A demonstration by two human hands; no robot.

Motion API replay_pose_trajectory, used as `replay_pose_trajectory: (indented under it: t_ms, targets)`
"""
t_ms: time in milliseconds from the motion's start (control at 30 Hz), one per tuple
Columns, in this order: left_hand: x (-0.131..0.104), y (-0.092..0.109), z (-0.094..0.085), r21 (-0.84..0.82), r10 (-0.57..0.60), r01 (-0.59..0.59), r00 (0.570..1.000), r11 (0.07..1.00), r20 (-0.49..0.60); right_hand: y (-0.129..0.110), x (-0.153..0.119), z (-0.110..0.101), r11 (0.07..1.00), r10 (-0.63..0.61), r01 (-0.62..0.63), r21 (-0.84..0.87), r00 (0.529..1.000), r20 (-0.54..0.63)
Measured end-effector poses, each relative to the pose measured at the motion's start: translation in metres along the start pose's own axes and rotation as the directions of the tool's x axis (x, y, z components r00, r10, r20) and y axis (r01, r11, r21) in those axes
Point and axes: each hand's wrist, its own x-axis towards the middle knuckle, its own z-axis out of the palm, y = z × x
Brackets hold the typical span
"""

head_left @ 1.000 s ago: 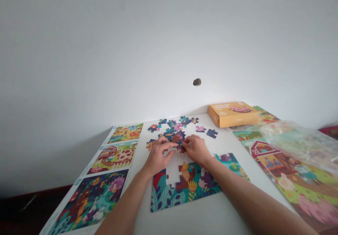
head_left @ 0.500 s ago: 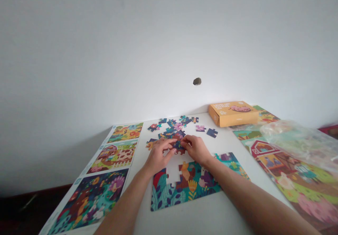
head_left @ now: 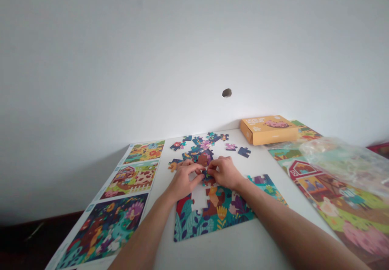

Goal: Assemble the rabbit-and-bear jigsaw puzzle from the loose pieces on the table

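Above the partly joined jigsaw puzzle (head_left: 194, 225), a dark puzzle piece (head_left: 206, 177) sits between my two hands, mostly covered by fingers. My right hand (head_left: 225, 173) pinches it from the right. Thumb and forefinger of my left hand (head_left: 184, 179) close on its left side, the tips close to those of the right. Just below, the joined part shows a squirrel, a yellow flower and leaves, with a gap at its upper left. Behind the hands lies a brown and purple puzzle piece (head_left: 205, 158), partly hidden.
Several loose puzzle pieces (head_left: 203, 143) lie scattered toward the wall. A picture sheet (head_left: 114, 221) covers the table's left side. At the right are a yellow puzzle box (head_left: 269, 130), a farm picture (head_left: 349, 205) and a crumpled clear plastic bag (head_left: 340, 156). The wall has a hole (head_left: 226, 93).
Both hands have drawn the puzzle piece slightly toward me, down to the upper edge of the joined part. More of the brown and purple piece behind now shows.
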Motion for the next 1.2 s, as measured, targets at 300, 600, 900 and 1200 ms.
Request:
replay_pose_trajectory:
  t_ms: [300, 600, 900, 1200]
  targets:
    - [0.0, 0.005, -0.001, 0.044, -0.024, 0.022, 0.999, 0.999, 0.047, 0.001, 0.0, -0.001, 0.998, -0.012, 0.014, -0.059, 0.999, 0.033]
    - [0.0, 0.008, -0.003, 0.064, 0.0, -0.004, 0.997, 0.998, 0.074, 0.004, 0.001, 0.001, 0.997, 0.014, -0.013, -0.07, 1.0, 0.019]
    - [0.001, -0.005, 0.0, -0.03, -0.065, 0.065, 0.998, 0.997, -0.017, 0.001, 0.0, -0.001, 0.994, -0.041, 0.04, 0.103, 0.999, 0.0]
    - [0.002, -0.007, 0.0, 0.015, -0.096, 0.098, 0.991, 0.995, -0.096, 0.004, 0.001, 0.003, 0.995, -0.002, 0.008, 0.1, 0.999, -0.055]
